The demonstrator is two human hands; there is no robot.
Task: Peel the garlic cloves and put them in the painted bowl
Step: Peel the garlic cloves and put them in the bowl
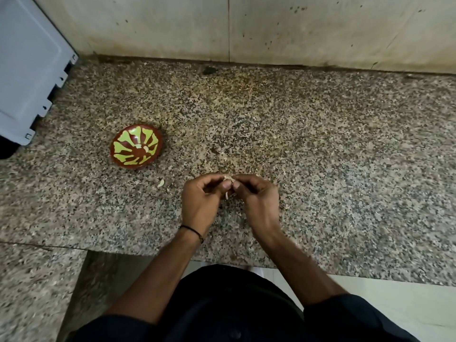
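garlic clove (227,179), half hidden, long axis lying roughly near-to-far, pinched between left hand (201,201) and right hand (256,197).

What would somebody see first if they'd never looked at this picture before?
Probably the painted bowl, red-brown with bright green shapes, sitting toward the left of the speckled stone counter with a couple of pale cloves inside. Next, the left hand and right hand meet in the middle, pinching a garlic clove between their fingertips. One loose clove lies on the counter close to the bowl.
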